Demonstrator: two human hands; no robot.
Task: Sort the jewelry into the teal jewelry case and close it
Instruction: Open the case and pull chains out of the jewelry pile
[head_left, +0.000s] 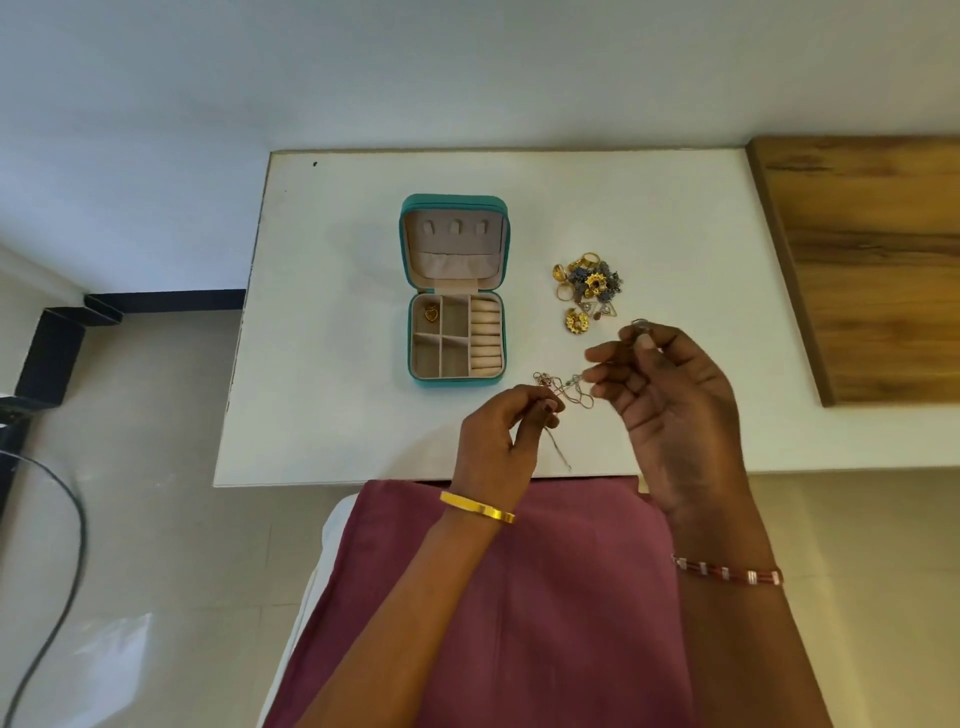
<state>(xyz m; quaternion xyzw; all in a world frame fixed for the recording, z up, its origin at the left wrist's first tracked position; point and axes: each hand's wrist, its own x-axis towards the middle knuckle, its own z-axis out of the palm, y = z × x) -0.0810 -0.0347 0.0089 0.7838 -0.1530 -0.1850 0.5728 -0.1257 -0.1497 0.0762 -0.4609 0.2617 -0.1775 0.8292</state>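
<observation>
The teal jewelry case lies open on the white table, lid tipped back. A gold heart pendant sits in its top-left compartment. A pile of gold and grey jewelry lies to the right of the case. My left hand pinches a thin tangled chain near the table's front edge, one end dangling. My right hand pinches a small silver piece between thumb and forefinger, other fingers spread toward the chain.
A wooden board lies along the table's right side. A black metal frame and a dark cable are on the floor at left. My lap in maroon cloth is below the table edge.
</observation>
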